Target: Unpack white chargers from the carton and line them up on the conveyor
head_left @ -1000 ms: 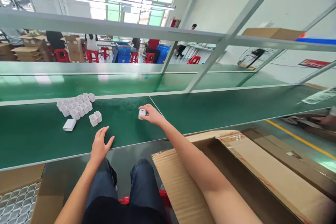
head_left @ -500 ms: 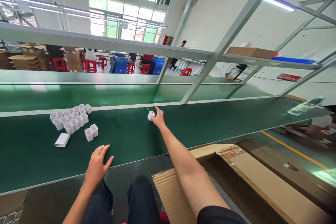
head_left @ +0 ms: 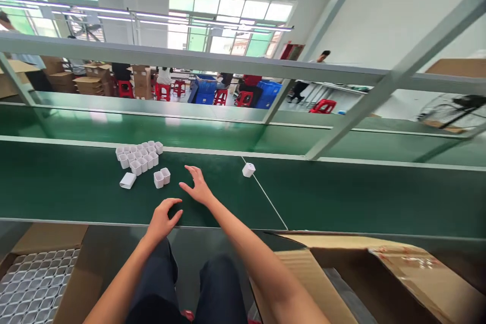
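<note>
White piece (head_left: 248,170), gripped moments ago, now released on green belt (head_left: 360,192) across pale line (head_left: 271,203); right hand (head_left: 198,187) thus freed, fingers parted, drawn near paired cups (head_left: 161,178); left hand (head_left: 162,219) loosely curled, nothing held.

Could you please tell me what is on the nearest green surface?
A cluster of white cups, a pair of cups, a cup on its side, and a lone white piece hiding part of a white line. The left hand and right hand hide some green surface.
</note>
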`<state>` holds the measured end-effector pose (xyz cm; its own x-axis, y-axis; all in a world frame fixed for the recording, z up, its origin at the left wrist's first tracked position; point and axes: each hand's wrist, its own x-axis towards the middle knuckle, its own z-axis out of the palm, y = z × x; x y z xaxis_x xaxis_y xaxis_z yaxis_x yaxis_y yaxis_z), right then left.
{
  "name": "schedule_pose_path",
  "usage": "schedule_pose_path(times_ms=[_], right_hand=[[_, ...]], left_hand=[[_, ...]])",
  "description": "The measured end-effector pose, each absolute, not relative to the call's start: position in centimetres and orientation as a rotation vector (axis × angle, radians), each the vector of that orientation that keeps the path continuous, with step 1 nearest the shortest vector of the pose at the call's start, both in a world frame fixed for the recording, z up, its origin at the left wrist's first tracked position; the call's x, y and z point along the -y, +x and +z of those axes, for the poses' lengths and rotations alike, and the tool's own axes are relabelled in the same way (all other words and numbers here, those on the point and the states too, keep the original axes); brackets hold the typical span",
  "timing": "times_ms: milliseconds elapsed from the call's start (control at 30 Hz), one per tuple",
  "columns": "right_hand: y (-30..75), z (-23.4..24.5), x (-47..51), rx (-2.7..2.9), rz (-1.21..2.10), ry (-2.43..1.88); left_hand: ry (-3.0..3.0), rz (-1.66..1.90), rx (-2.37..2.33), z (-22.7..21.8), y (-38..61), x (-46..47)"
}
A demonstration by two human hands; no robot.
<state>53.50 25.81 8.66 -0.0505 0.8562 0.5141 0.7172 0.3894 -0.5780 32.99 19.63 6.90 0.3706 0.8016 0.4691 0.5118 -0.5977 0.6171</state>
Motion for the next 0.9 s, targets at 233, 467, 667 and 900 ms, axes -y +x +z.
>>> schedule_pose_path(times_ms=[233, 467, 667, 900], right_hand=[[44.5, 7.8, -26.7, 1.725, 0.306, -1.497], [44.7, 7.1, -26.6, 1.825, 0.16, -1.438], [44.7, 7.3, -26.5, 1.891, 0.123, -1.397], [44.7, 7.6, -26.5, 1.897, 0.161, -1.394]], left_hand=[[1.936, 1.369, -1.841, 8.8, 24.8, -22.6], [1.785, 1.178, -2.075, 9.8, 22.3, -28.0], [1.877, 1.046, -1.729, 10.5, 21.1, -29.1], [1.906, 0.979, -1.358, 10.1, 21.1, -26.8]])
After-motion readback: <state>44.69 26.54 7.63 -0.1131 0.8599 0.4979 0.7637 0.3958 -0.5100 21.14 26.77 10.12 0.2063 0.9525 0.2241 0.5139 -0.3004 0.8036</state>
